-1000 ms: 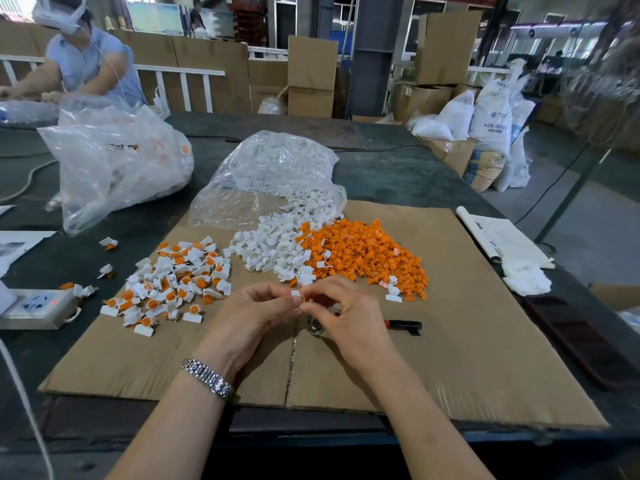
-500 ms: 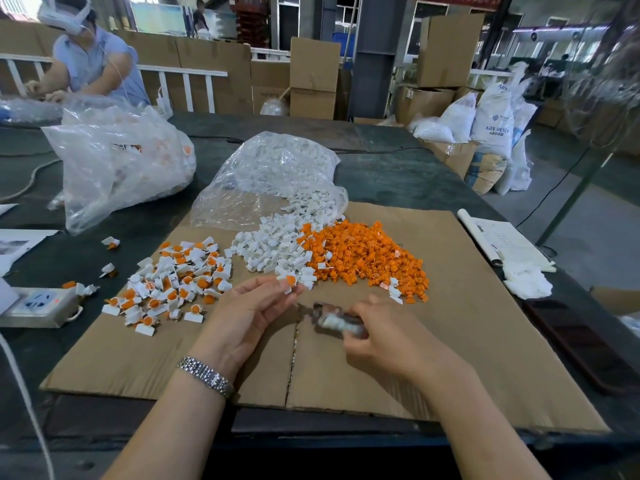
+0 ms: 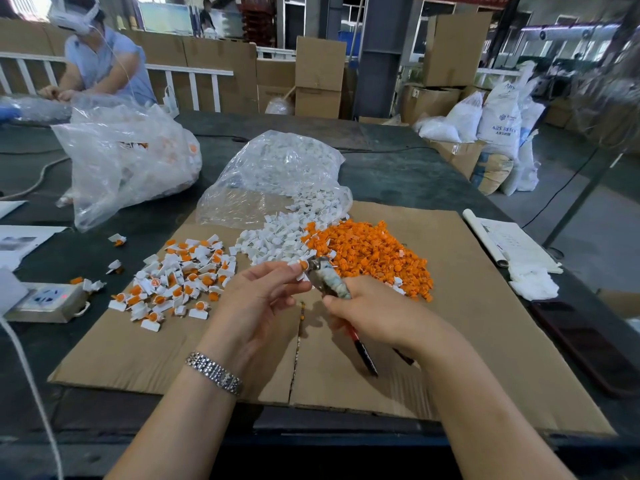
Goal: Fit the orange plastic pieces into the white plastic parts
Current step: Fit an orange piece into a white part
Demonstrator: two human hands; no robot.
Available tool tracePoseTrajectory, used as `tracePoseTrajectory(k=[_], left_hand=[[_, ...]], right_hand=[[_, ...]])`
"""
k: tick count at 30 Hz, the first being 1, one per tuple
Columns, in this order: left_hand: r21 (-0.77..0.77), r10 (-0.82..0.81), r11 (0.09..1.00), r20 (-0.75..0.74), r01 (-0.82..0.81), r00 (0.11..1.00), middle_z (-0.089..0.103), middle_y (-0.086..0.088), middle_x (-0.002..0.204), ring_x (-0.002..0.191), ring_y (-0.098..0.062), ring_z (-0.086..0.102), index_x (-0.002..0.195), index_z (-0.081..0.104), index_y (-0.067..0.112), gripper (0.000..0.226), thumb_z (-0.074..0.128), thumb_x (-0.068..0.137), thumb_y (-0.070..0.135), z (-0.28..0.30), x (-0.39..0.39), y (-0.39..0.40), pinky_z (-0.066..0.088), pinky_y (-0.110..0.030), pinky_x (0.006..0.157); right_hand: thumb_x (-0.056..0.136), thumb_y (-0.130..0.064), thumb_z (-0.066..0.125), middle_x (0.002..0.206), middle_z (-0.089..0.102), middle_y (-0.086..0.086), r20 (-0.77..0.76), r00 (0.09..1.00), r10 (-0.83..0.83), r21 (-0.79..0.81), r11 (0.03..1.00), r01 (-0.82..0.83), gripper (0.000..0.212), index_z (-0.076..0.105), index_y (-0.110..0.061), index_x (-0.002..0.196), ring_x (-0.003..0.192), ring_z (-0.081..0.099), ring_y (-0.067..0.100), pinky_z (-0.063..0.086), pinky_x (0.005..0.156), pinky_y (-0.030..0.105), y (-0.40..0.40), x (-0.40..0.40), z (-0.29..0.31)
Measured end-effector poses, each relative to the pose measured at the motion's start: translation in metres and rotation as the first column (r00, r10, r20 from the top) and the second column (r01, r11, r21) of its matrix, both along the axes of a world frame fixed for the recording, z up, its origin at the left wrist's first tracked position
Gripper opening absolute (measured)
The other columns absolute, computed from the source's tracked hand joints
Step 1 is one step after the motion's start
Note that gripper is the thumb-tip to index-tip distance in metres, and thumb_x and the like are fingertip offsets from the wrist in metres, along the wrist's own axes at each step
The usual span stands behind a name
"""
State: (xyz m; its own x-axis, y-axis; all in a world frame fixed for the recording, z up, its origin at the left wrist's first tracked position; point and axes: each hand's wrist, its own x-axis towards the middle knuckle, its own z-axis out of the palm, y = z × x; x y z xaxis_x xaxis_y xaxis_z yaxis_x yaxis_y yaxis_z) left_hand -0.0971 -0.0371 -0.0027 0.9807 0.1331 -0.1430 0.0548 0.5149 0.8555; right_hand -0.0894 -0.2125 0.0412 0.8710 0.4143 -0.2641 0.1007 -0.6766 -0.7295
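Note:
My left hand point(image 3: 258, 299) pinches a white plastic part with an orange piece in it point(image 3: 300, 265) above the cardboard sheet point(image 3: 485, 341). My right hand point(image 3: 374, 313) grips pliers point(image 3: 327, 278) with red and black handles, and their jaws close on that part. Behind my hands lie a heap of loose orange pieces point(image 3: 374, 252) and a heap of white parts point(image 3: 277, 239). A pile of white parts fitted with orange pieces point(image 3: 180, 278) spreads out to the left.
A clear bag of white parts point(image 3: 277, 171) lies behind the heaps, and a second bag point(image 3: 124, 157) sits at the far left. A power strip point(image 3: 48, 301) rests at the left edge. Papers and a white cloth point(image 3: 533, 282) lie right. Another person works at back left.
My right hand picked up the pliers from the cardboard and raised them to the part held in my left hand. My left hand stayed lifted with the part.

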Motion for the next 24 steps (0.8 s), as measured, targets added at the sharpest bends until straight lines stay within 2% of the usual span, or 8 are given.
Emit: tracePoseTrajectory(k=[5, 8, 10, 11, 15, 19, 21, 24], left_hand=[[0.059, 0.013, 0.998, 0.003, -0.014, 1.000, 0.077, -0.013, 0.088, 0.070, -0.016, 0.074, 0.097, 0.069, 0.000, 0.033, 0.081, 0.069, 0.013, 0.003, -0.002, 0.000, 0.052, -0.018, 0.052], [0.101, 0.018, 0.995, -0.001, -0.018, 1.000, 0.077, -0.015, 0.088, 0.070, -0.016, 0.074, 0.089, 0.070, 0.003, 0.018, 0.081, 0.076, 0.009, 0.001, -0.003, 0.000, 0.053, -0.018, 0.053], [0.145, 0.018, 0.989, 0.002, -0.018, 1.000, 0.077, -0.016, 0.087, 0.071, -0.017, 0.075, 0.078, 0.074, 0.009, 0.006, 0.079, 0.081, 0.007, 0.000, -0.002, 0.001, 0.053, -0.018, 0.053], [0.171, 0.018, 0.985, 0.005, -0.018, 1.000, 0.077, -0.016, 0.086, 0.071, -0.017, 0.075, 0.073, 0.076, 0.013, 0.011, 0.080, 0.081, 0.007, -0.001, -0.002, 0.002, 0.054, -0.018, 0.053], [0.188, 0.007, 0.982, -0.001, -0.006, 1.000, 0.076, -0.015, 0.081, 0.067, -0.016, 0.074, 0.065, 0.077, 0.015, 0.009, 0.083, 0.072, 0.012, -0.003, -0.003, 0.003, 0.055, -0.019, 0.055], [0.164, 0.016, 0.986, -0.007, -0.015, 1.000, 0.076, -0.020, 0.084, 0.070, -0.020, 0.075, 0.074, 0.076, 0.008, 0.010, 0.083, 0.068, 0.013, -0.006, -0.004, 0.003, 0.057, -0.020, 0.058], [0.154, 0.023, 0.988, -0.012, -0.021, 1.000, 0.076, -0.019, 0.083, 0.068, -0.020, 0.074, 0.075, 0.076, 0.005, 0.012, 0.082, 0.067, 0.013, -0.006, -0.005, 0.003, 0.059, -0.021, 0.060], [0.152, 0.018, 0.988, -0.011, -0.016, 1.000, 0.075, -0.020, 0.081, 0.067, -0.020, 0.074, 0.078, 0.078, 0.005, 0.013, 0.080, 0.070, 0.015, -0.007, -0.005, 0.003, 0.060, -0.022, 0.062]], right_hand=[[0.105, -0.030, 0.048, 0.096, 0.074, 0.008, 0.066, 0.997, 0.029, -0.018, 0.999, -0.028, 0.022, 0.053, -0.024, 0.084, 0.062, 0.057, 0.003, 0.043, 0.059, 0.020, 0.003, -0.002, -0.002], [0.106, -0.031, 0.047, 0.086, 0.070, 0.005, 0.103, 0.994, 0.030, -0.036, 0.999, -0.026, 0.023, 0.051, -0.023, 0.084, 0.050, 0.055, -0.005, 0.040, 0.046, 0.009, 0.004, -0.001, -0.007], [0.106, -0.033, 0.047, 0.078, 0.063, 0.006, 0.082, 0.997, 0.008, 0.036, 0.999, -0.011, 0.024, 0.051, -0.020, 0.086, 0.050, 0.058, -0.001, 0.043, 0.046, 0.011, 0.006, -0.002, -0.011], [0.105, -0.036, 0.047, 0.074, 0.061, 0.006, 0.087, 0.996, -0.006, 0.061, 0.998, 0.000, 0.026, 0.051, -0.019, 0.086, 0.048, 0.057, 0.002, 0.045, 0.046, 0.014, 0.008, -0.004, -0.013], [0.101, -0.055, 0.045, 0.061, 0.060, -0.001, 0.244, 0.969, -0.031, -0.028, 0.999, 0.039, 0.040, 0.051, -0.024, 0.076, 0.044, 0.055, 0.007, 0.051, 0.055, 0.033, 0.012, -0.005, -0.020], [0.096, -0.061, 0.044, 0.067, 0.057, -0.001, 0.295, 0.951, -0.094, -0.056, 0.992, 0.116, 0.044, 0.057, -0.020, 0.085, 0.053, 0.052, 0.012, 0.038, 0.050, 0.027, 0.016, -0.002, -0.031], [0.097, -0.061, 0.044, 0.065, 0.051, -0.003, 0.325, 0.939, -0.111, -0.046, 0.990, 0.134, 0.043, 0.054, -0.022, 0.080, 0.053, 0.046, 0.011, 0.031, 0.049, 0.025, 0.018, -0.001, -0.036], [0.096, -0.063, 0.041, 0.061, 0.049, -0.006, 0.303, 0.947, -0.103, -0.025, 0.993, 0.116, 0.046, 0.049, -0.025, 0.072, 0.050, 0.046, 0.009, 0.034, 0.050, 0.026, 0.016, -0.001, -0.036]])
